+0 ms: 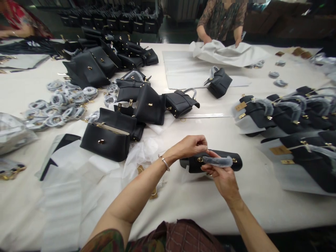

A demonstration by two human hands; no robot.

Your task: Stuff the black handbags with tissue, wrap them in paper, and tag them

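Observation:
A small black handbag (194, 167) lies on the table in front of me, its top towards me. Its handle (219, 161) is wrapped in clear film and joined by gold fittings. My right hand (224, 180) grips this handle from the near side, fingers around its left part. Above the handle's left end, my left hand (193, 145) is closed in a pinch, close to the right fingertips. Whatever lies between the left fingers is too small to make out.
Several black handbags (105, 143) stand left of centre, near wrapped coiled straps (59, 99). Handbags with brown tags (280, 150) line the right side. Crumpled white paper (141, 154) lies at left. Across the table, a person (223, 21) handles a white sheet (228, 54).

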